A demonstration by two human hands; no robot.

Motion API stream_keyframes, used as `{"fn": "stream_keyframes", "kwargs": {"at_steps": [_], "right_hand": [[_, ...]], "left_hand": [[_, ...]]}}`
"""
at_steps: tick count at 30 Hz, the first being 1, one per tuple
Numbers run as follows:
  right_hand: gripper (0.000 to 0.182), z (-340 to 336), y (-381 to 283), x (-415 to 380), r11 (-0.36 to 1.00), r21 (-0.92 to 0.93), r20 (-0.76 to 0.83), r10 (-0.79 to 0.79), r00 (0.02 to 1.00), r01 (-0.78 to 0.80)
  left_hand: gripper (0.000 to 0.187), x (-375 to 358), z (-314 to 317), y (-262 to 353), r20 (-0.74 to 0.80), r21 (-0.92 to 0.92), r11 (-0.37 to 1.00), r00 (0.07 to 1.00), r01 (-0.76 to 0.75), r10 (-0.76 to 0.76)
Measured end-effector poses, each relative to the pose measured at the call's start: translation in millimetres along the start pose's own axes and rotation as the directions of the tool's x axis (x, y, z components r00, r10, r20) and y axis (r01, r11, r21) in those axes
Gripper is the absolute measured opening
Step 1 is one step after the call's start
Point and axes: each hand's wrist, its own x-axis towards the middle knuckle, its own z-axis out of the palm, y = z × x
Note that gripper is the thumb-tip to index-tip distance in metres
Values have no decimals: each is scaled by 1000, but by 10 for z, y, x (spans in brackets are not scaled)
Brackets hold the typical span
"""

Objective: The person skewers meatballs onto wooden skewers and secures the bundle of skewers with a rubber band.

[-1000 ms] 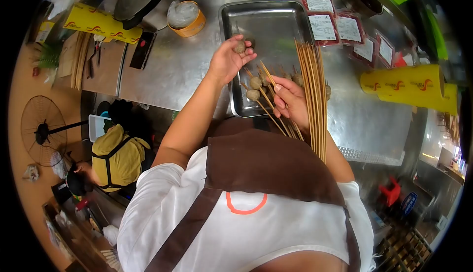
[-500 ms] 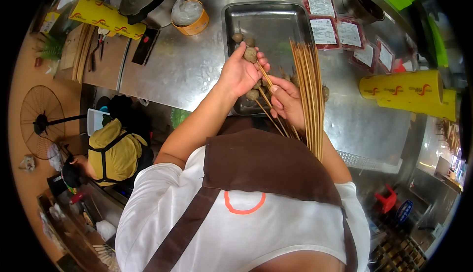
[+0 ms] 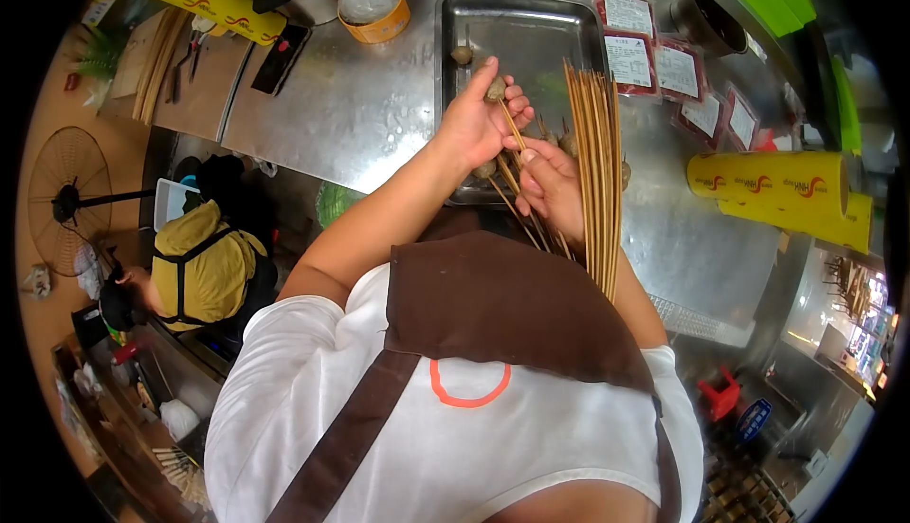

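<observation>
My left hand [image 3: 479,120] is over the metal tray [image 3: 442,25], with a brown ball [image 3: 496,90] between its thumb and curled fingers. A thin wooden skewer [image 3: 513,125] runs from this ball down to my right hand [image 3: 550,186], whose thumb and fingers pinch it. Beside my right hand stands a thick bundle of bare skewers [image 3: 594,172]; what holds the bundle is hidden. One brown ball [image 3: 462,55] lies in the upper left of the tray. More skewered balls [image 3: 484,169] lie under and between my hands, partly covered.
Red sealed packs [image 3: 628,56] and a metal pot [image 3: 706,20] are right of the tray, with yellow rolls [image 3: 768,177] below them. An orange tub [image 3: 376,22] is at the upper left. Another person [image 3: 204,262] in yellow is at the far left, near a fan [image 3: 68,202].
My left hand has its thumb raised higher beside the ball, and fewer balls show near it. The whole view has shifted slightly.
</observation>
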Motion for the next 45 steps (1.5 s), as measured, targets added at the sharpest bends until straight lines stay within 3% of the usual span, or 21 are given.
{"fn": "stream_keyframes", "kwargs": {"at_steps": [4,9,18,34,40,42,45], "right_hand": [[30,18,-16,-22,1000,5,-14,-4,1000,4],[25,18,-47,-29,998,41,-24,51,998,-50],[22,75,-42,-74,984,181,-69,9,998,4],[17,63,-27,-85,974,224,-72,-22,997,38],[20,-14,64,-71,970,232,-38,-71,997,78],[20,-40,74,-57,967,246,-2,-73,997,71],[20,-32,58,-69,966,251,-29,-54,998,60]], "left_hand": [[29,-12,46,-53,7,4,999,999,-45,45],[23,-49,121,-105,12,221,955,980,-198,201],[24,-115,214,-252,41,247,942,974,-228,225],[20,-231,273,-459,58,281,915,957,-290,285],[21,-322,244,-481,31,398,881,963,-257,267],[23,-379,248,-472,-5,564,806,976,-178,219],[23,-389,251,-485,31,538,817,974,-207,226]]}}
